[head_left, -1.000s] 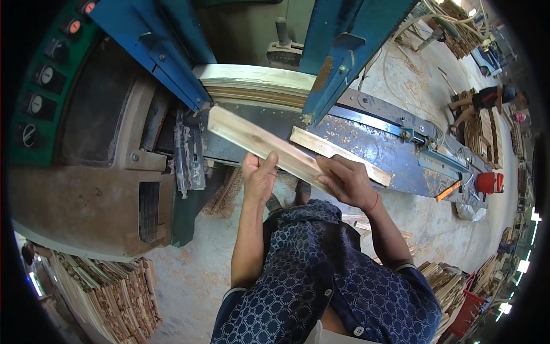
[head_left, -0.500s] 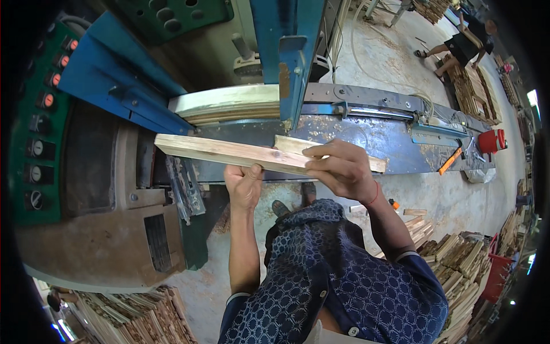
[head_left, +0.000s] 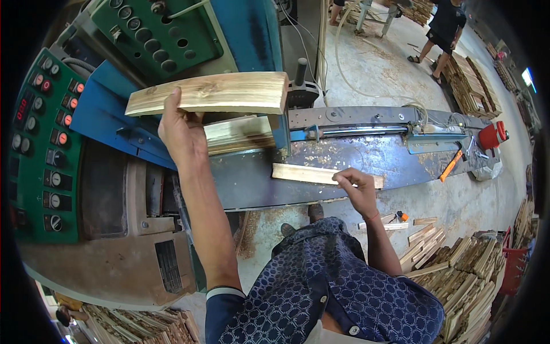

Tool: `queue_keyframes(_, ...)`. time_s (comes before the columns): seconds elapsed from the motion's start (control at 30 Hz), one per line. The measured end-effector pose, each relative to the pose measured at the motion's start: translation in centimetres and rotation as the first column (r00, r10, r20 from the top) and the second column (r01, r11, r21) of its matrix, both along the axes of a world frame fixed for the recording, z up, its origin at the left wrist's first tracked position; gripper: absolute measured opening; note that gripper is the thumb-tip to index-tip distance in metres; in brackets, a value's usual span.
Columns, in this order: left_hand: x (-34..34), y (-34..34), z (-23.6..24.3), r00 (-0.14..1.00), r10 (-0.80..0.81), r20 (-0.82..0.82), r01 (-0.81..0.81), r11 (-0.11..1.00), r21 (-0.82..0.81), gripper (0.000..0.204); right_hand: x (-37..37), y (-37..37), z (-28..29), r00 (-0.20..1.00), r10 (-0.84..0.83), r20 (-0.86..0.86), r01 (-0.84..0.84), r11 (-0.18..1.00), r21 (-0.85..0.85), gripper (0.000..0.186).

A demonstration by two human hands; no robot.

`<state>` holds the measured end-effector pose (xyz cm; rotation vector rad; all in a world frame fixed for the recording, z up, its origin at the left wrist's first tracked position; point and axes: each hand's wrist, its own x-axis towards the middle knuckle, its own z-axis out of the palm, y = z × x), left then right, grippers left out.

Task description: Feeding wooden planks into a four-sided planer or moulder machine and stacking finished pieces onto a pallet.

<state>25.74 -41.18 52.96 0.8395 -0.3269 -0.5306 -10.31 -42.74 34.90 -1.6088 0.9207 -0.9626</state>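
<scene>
The change from half a second ago is plain from where I stand: both hands had hold of the thick pale wooden board (head_left: pixel 209 93), low over the machine, and now only one does. The person's left hand (head_left: pixel 184 135) has it, thumb on the near face and fingers tucked underneath, and has carried it up and to the left. The board hangs roughly level in front of the tall blue steel frame (head_left: pixel 252 34), partly hiding the stacked pale boards (head_left: pixel 238 137) behind it.

The right hand (head_left: pixel 358 194) has let go and come down to the narrow pale wooden strip (head_left: pixel 303 173) lying on the grey metal bed (head_left: pixel 246 188). Its fingers are drawn in close at the strip's right part; whether they pinch the wood or merely brush it, I can't fairly tell from here. The strip lies flat, well apart from the raised board. As I judge it, the handling is now split, with one piece to each side, the left arm bearing the board's weight alone.

Farther right on the bed are an orange-handled tool (head_left: pixel 451 166) and a red plastic container (head_left: pixel 491 136). Beyond, a co-worker in dark clothes (head_left: pixel 447 26) stands beside piled timber (head_left: pixel 470 86).
</scene>
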Motion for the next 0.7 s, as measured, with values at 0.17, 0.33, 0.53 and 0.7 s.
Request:
queue_keyframes(0.17,0.5,-0.5,0.8,1.0,0.023,-0.015,-0.025,0.991,-0.132,0.034,-0.4,0.0,-1.3,0.995,0.04,-0.088,-0.035,0.998,0.057,0.015)
queue_keyframes(0.33,3.8,-3.8,-2.9,0.975,0.223,0.022,-0.224,0.973,0.062,0.026,-0.2,-0.8,-2.7,0.989,0.128,-0.075,-0.124,0.991,0.052,0.016)
queue_keyframes(0.53,5.3,-4.7,-11.7,0.988,0.129,-0.082,-0.111,0.973,0.201,0.024,0.9,-0.7,-4.0,0.977,0.161,-0.141,-0.152,0.985,0.076,0.016)
queue_keyframes(0.7,4.5,-2.6,-19.4,0.986,0.09,-0.14,-0.039,0.942,0.333,0.023,1.0,-0.9,-4.9,0.942,0.273,-0.197,-0.258,0.961,0.099,0.015)
